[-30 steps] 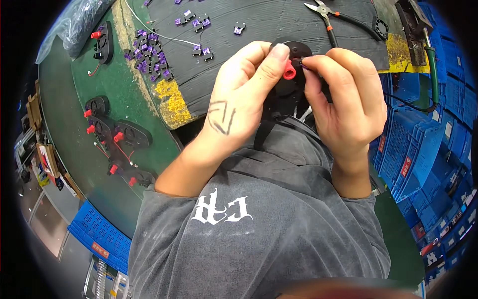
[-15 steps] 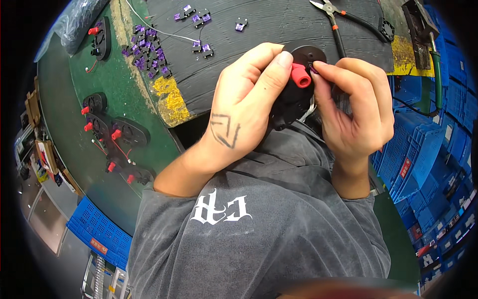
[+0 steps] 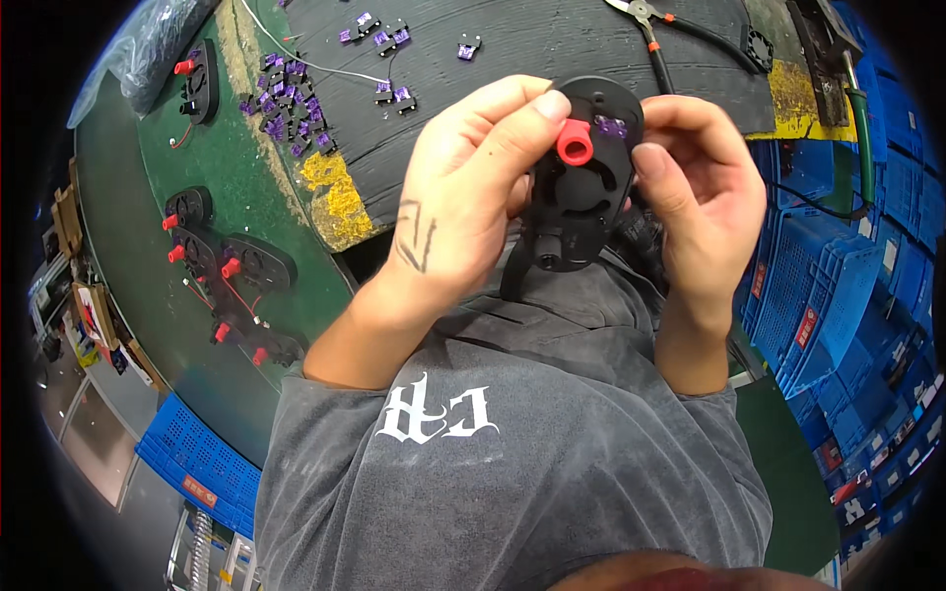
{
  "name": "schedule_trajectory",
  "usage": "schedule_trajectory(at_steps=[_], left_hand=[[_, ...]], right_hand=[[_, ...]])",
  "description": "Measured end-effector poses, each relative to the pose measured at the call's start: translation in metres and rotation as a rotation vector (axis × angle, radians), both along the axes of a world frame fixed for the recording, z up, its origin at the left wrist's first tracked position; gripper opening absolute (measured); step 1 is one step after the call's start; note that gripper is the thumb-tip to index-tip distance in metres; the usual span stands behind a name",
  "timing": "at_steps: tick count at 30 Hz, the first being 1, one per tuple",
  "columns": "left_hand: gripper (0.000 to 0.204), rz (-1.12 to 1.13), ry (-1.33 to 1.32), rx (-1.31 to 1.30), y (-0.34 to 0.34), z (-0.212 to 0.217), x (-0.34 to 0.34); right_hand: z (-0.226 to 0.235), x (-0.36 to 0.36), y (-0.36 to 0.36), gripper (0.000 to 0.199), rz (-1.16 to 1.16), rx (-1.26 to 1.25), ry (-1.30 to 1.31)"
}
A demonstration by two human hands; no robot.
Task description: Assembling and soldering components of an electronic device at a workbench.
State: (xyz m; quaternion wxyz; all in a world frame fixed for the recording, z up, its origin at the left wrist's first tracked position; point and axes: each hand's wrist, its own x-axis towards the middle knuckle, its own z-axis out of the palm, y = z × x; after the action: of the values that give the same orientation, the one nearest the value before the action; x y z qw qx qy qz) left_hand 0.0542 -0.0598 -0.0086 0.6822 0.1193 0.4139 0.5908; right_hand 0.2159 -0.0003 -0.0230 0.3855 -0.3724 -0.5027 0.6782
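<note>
A black oval housing point(image 3: 581, 222) with curved slots stands raised in front of me, tilted upright. My left hand point(image 3: 483, 158) grips its left side, thumb pressed beside a red tubular fitting point(image 3: 575, 144) on its face. A small purple part point(image 3: 612, 128) sits on the housing, right of the fitting. At the right edge is my right hand point(image 3: 705, 187), its thumb against the rim and its curled fingers partly hidden behind it. A black tubular fitting point(image 3: 548, 258) shows at the housing's lower end.
Several small purple-and-black switches point(image 3: 291, 108) lie piled on the black work surface point(image 3: 532, 49). Orange-and-black cutting pliers point(image 3: 655, 34) rest at the back right. More black housings point(image 3: 258, 264) with red fittings lie on the green surface point(image 3: 128, 227) at left. Blue crates point(image 3: 828, 305) stand at right.
My right fingertips have come away from the spot beside the red fitting and moved to the housing's right edge. The housing has turned its face toward me, exposing the purple part.
</note>
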Motion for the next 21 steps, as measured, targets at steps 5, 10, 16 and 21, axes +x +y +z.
schedule_trajectory(at_steps=[5,10,16,21], left_hand=[[0.021,-0.004,0.021,-0.009,-0.0003,-0.0046,-0.0011],[0.021,-0.003,0.024,-0.011,-0.0004,-0.0045,0.0015],[0.021,0.014,0.026,-0.024,0.0000,-0.0065,0.0023],[0.022,0.047,0.077,-0.008,-0.0001,-0.0089,0.0026]], right_hand=[[0.0016,0.0010,0.0018,0.022,0.077,-0.173,0.146],[0.0004,0.0025,0.0048,0.020,0.104,-0.144,0.090],[-0.0036,-0.0011,0.0057,0.018,0.114,-0.184,0.096],[-0.0039,-0.0031,0.0057,0.018,0.102,-0.174,0.103]])
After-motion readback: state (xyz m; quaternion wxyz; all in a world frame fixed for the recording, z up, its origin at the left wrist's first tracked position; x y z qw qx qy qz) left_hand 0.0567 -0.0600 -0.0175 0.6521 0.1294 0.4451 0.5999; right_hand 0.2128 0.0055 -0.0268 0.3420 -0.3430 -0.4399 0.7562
